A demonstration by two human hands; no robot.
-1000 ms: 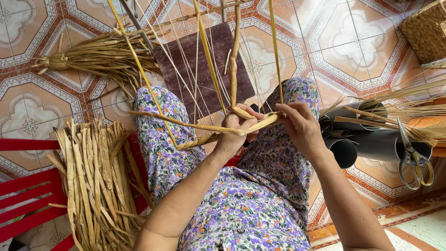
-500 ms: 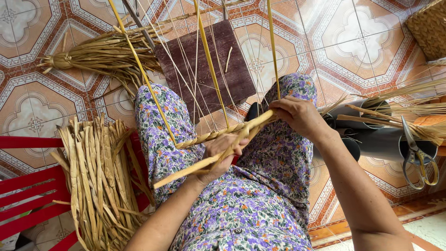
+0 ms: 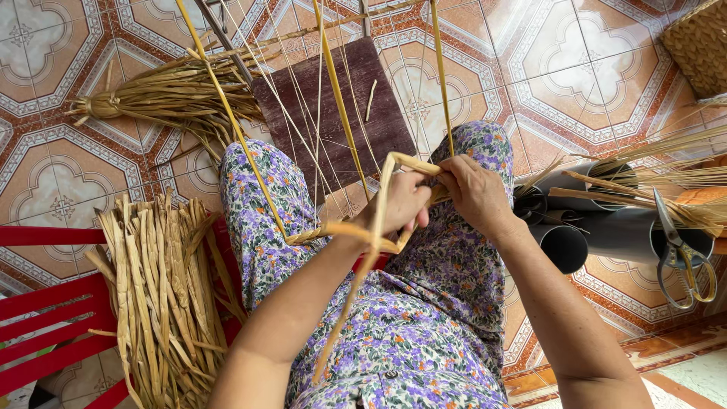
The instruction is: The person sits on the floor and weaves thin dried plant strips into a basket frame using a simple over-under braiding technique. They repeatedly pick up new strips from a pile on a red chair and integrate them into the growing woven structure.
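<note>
A bundle of dried reeds (image 3: 163, 295) lies across a red bench (image 3: 45, 318) at the left, and a tied sheaf of straw (image 3: 166, 95) rests on the patterned tile floor (image 3: 53, 159) beyond the knees. A dark wooden board (image 3: 333, 121) sits on the floor between the feet, with thin upright strands (image 3: 337, 98) rising in front of it and crossing the view. At the right, grey tubes (image 3: 598, 227) hold more straw, a pair of scissors (image 3: 681, 254) hangs over one of them, and a woven basket (image 3: 700, 42) stands in the far corner. Over the lap in the flowered dress (image 3: 424, 333), the left hand (image 3: 401, 201) is closed around a flat folded reed strip (image 3: 382, 204), its grip tight where the strip bends into a loop. The right hand (image 3: 473, 189) pinches the top of the same strip just beside the left, fingers curled shut on it. The strip's loose end trails down toward the lap.
</note>
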